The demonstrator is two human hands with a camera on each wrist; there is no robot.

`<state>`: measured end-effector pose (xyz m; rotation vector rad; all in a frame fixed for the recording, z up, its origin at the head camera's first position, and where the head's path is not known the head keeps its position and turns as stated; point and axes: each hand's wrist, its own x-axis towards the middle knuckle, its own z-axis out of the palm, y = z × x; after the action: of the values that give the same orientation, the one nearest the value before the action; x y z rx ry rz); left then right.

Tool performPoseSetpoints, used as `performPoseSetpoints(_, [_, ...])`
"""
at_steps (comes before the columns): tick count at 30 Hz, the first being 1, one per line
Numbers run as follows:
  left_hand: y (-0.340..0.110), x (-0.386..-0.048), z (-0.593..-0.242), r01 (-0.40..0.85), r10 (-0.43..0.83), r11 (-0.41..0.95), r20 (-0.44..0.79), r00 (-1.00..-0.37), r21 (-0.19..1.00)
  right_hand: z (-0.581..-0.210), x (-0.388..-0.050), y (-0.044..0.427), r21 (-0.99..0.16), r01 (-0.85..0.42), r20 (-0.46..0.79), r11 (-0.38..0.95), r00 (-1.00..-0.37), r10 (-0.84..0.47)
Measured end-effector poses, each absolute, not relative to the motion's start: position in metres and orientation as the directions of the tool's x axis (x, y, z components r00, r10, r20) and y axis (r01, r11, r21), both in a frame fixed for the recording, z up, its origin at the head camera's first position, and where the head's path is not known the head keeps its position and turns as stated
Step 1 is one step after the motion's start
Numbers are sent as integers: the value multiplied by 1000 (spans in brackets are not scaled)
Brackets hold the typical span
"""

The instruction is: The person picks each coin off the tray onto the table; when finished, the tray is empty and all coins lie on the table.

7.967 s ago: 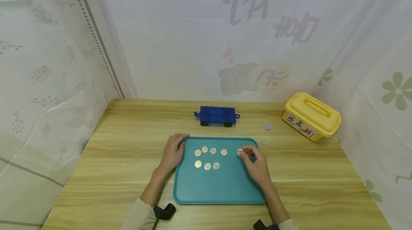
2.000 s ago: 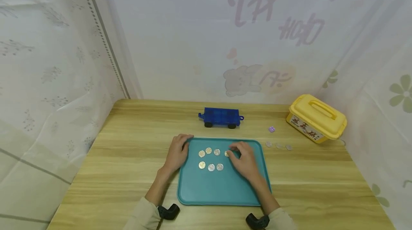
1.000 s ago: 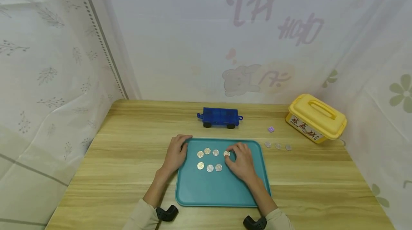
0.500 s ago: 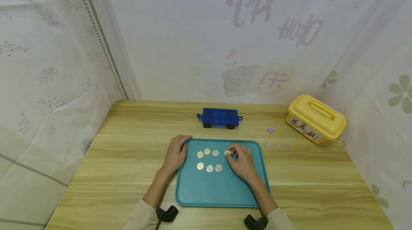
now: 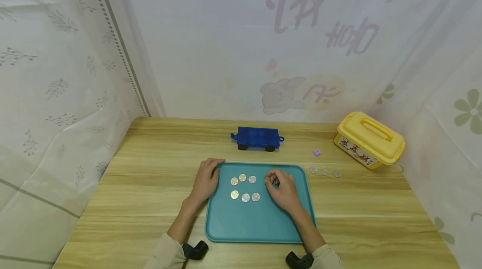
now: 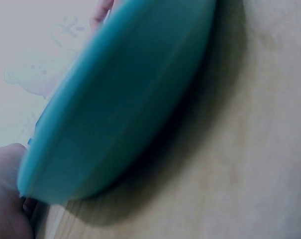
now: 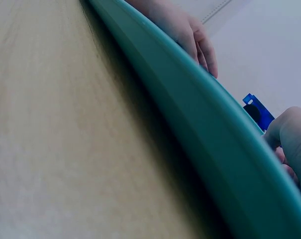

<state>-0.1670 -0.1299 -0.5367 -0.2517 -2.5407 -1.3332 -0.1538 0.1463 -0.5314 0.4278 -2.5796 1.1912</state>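
In the head view, my right hand (image 5: pixel 282 187) pinches a gold-coloured coin (image 5: pixel 266 178) between thumb and fingertips over the right half of the teal tray (image 5: pixel 260 227). The coin looks tilted on edge and the fingers partly cover it. To its left lie two short rows of gold and silver coins, among them a silver coin (image 5: pixel 252 180) and a gold coin (image 5: pixel 234 195). My left hand (image 5: pixel 207 178) rests at the tray's far left corner, fingers over the rim. Both wrist views mostly show the tray's outer wall (image 6: pixel 115 99); the coins are hidden there.
On the wooden table, three silver coins (image 5: pixel 325 172) lie in a row right of the tray. Behind them are a small purple brick (image 5: pixel 317 152) and a yellow lidded box (image 5: pixel 369 139). A blue toy wagon (image 5: pixel 257 137) stands beyond the tray's far edge.
Eight seconds ago my right hand held a silver coin, with two on the table; now three lie there. The hand moved left to the gold coin, which has just tipped up in its pinch.
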Motion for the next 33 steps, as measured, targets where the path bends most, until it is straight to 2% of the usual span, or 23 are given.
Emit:
performPoseSetpoints(15, [-129, -166, -535, 259, 31, 554, 291, -956, 791, -533, -153, 147, -695, -396, 382, 600, -910, -159])
performPoseSetpoints(33, [-129, -166, -535, 247, 20, 565, 287, -958, 787, -532, -153, 146, -702, -364, 353, 613, -924, -145])
